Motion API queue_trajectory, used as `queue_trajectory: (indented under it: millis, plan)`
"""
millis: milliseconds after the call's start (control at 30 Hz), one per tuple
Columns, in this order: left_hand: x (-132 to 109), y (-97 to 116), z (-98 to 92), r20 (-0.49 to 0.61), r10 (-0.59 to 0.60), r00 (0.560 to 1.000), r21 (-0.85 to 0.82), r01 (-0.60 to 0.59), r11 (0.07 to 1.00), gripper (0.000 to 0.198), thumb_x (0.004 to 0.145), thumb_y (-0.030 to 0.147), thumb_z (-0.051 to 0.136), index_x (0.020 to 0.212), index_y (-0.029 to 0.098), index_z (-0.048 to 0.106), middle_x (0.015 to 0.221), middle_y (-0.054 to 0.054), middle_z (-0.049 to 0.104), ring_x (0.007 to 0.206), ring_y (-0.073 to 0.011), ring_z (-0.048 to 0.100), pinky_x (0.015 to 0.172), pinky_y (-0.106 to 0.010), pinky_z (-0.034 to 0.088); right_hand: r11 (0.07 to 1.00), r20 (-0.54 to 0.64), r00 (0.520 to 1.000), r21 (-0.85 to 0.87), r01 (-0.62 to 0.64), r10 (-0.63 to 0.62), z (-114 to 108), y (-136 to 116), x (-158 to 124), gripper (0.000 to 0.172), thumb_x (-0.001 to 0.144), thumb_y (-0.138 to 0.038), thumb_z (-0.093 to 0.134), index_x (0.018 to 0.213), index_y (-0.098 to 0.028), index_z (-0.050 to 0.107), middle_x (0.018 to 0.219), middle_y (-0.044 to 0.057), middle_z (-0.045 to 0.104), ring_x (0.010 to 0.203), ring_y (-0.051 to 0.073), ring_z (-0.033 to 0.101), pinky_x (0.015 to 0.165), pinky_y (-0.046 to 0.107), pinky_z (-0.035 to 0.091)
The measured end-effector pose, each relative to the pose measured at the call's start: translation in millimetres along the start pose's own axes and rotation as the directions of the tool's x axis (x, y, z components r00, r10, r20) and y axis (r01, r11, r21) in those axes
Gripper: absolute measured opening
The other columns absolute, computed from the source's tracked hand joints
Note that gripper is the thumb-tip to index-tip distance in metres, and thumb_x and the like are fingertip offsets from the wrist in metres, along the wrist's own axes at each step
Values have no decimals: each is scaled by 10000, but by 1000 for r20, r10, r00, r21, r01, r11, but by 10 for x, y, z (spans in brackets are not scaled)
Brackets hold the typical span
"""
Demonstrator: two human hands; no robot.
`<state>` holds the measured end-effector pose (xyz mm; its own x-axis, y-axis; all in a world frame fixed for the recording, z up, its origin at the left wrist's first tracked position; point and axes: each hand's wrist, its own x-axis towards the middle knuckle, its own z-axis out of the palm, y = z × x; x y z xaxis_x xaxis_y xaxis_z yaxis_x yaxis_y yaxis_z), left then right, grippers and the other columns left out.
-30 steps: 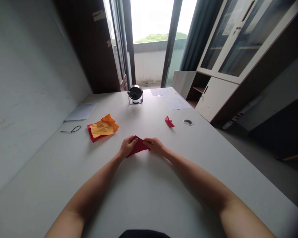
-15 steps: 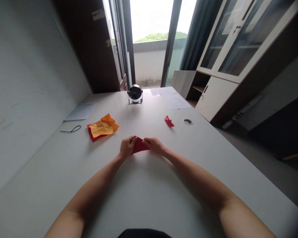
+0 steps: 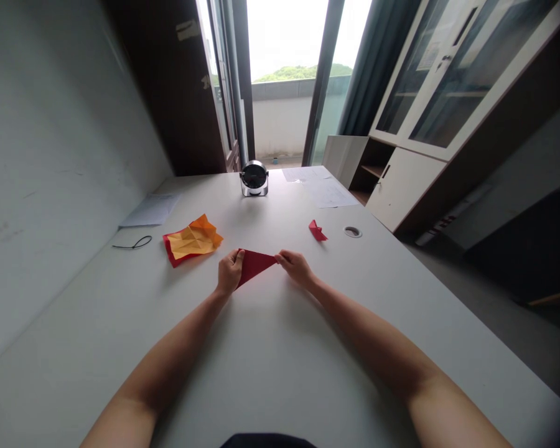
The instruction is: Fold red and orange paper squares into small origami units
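A folded red paper (image 3: 256,265) stretches between my two hands as a triangle narrowing to the right. My left hand (image 3: 229,272) is closed on its wide left end, thumb on top. The fingers of my right hand (image 3: 295,266) pinch its pointed right tip. Left of my hands, creased orange paper (image 3: 195,240) lies over a red sheet (image 3: 172,254). A small folded red paper piece (image 3: 317,231) rests on the table beyond my right hand.
On the white table (image 3: 261,361) are a round black and silver device (image 3: 254,178), a black cable loop (image 3: 135,243), white papers at the back right (image 3: 326,190) and left (image 3: 152,210), and a cable hole (image 3: 353,232). A wall borders the left.
My hands have moved apart and slightly away from me. More of the red paper shows between them, and my right hand now grips only its tip.
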<state>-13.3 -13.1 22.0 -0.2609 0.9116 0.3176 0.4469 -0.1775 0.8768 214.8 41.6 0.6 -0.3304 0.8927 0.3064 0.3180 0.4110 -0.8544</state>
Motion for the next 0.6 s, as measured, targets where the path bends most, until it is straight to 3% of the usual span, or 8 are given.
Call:
queue_trajectory:
  millis: [167,333,467,600]
  plan:
    - [41,-95,44,-15,-117,993,-225,110,968,345,912,520,498,785,201,530,640,20,524,561,-128,475,550,-231,375,990,-46,997,131,-61,67,-38,30,20,407,890,-553,510,726,-187,581,503,-49,438,478,106,378,506,242,314]
    - [44,-109,161,87,-236,968,-541,245,805,288,893,468,534,994,203,489,830,-17,639,684,-146,612,644,-263,488,978,127,992,200,-52,27,-15,-16,2,351,894,-495,527,814,-173,639,641,4,598,599,131,531,608,251,422]
    - [4,-104,237,167,-227,959,-591,282,756,321,864,461,583,996,182,496,875,-35,656,757,-155,638,715,-286,510,984,237,971,178,-22,-21,41,-120,-49,308,902,-451,540,937,-179,680,779,36,677,728,160,618,702,274,472]
    - [-17,-104,256,236,-236,943,-631,333,700,355,848,467,604,1031,183,494,918,-43,663,805,-163,649,767,-311,519,985,239,970,174,-2,-40,57,-157,-69,300,906,-442,553,966,-181,686,828,46,699,765,170,643,728,284,489]
